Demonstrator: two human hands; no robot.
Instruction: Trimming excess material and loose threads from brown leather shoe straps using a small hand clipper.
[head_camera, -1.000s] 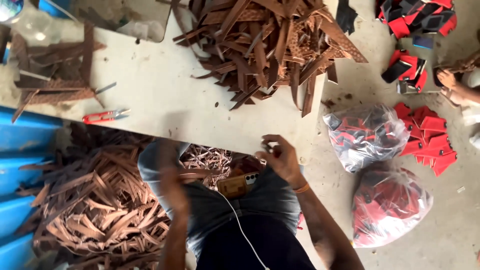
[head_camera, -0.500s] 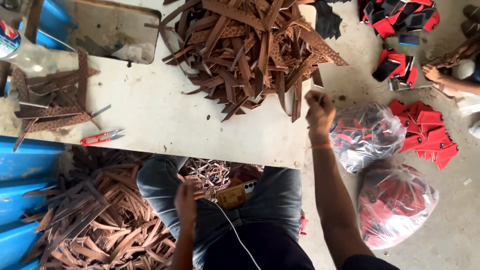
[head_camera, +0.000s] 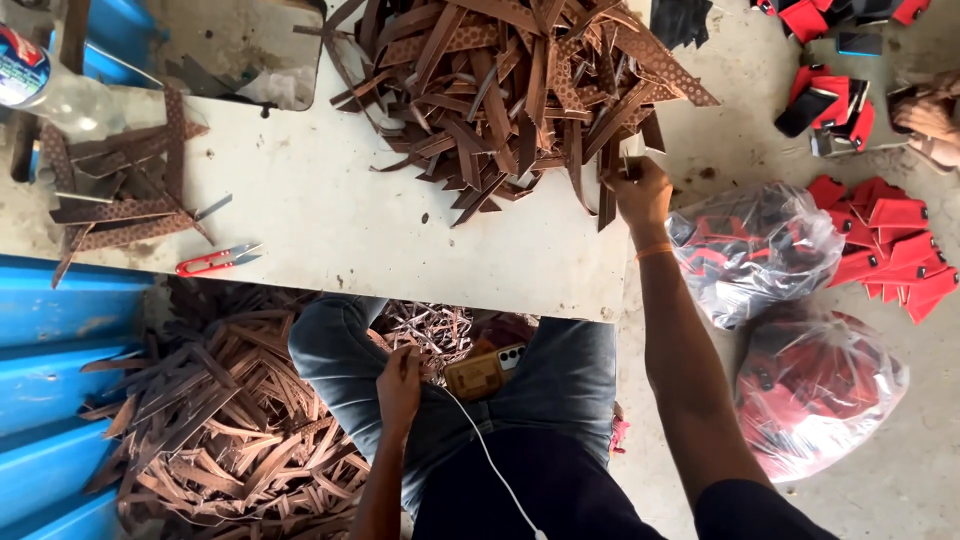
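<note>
A big heap of brown leather strips (head_camera: 520, 90) lies on the white table (head_camera: 330, 220). My right hand (head_camera: 640, 195) reaches to the heap's right edge and pinches a brown strip (head_camera: 607, 195) that hangs over the table edge. My left hand (head_camera: 398, 385) rests low on my lap by my left thigh, fingers curled; whether it holds anything is hidden. A phone (head_camera: 484, 372) with a white cable lies on my lap.
Red thread snips (head_camera: 215, 261) lie near the table's front edge. A small stack of strips (head_camera: 120, 200) and a plastic bottle (head_camera: 45, 85) sit at the left. Brown strips (head_camera: 230, 420) pile on the floor. Clear bags of red pieces (head_camera: 760, 250) stand at the right.
My right hand rose from my lap to the right edge of the heap and closed on a strip. My left hand dropped toward my lap.
</note>
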